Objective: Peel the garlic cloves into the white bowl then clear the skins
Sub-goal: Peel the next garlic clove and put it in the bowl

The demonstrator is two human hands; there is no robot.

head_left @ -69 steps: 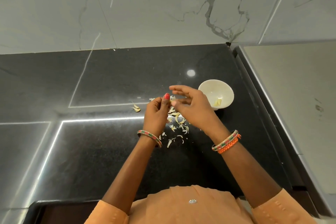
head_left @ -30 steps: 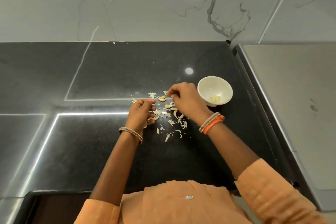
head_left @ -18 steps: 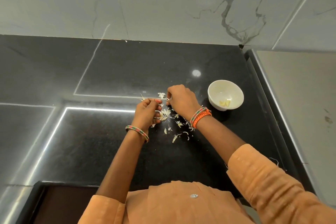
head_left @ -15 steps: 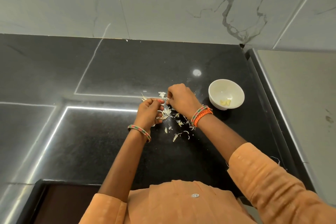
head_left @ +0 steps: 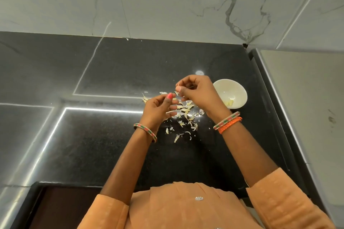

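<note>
Both hands are raised just above the black counter (head_left: 111, 145). My right hand (head_left: 198, 93) pinches a small garlic clove (head_left: 178, 89) between thumb and fingertips, its papery tip sticking up. My left hand (head_left: 158, 111) is right beside it, with thumb and forefinger closed on the clove's lower end and the other fingers loosely stretched out. Loose garlic skins (head_left: 186, 115) lie scattered on the counter under and in front of the hands. The white bowl (head_left: 240, 91) stands to the right of my right hand, with a few peeled cloves (head_left: 229, 102) inside.
A grey marble wall (head_left: 167, 5) rises behind the counter. A raised beige surface (head_left: 307, 108) borders the counter on the right, behind a dark ledge. A few skins (head_left: 145, 98) lie apart at the left of the pile.
My right hand picked a clove off the counter and lifted it. My left hand rose from the skin pile to meet it. The camera view shifted slightly.
</note>
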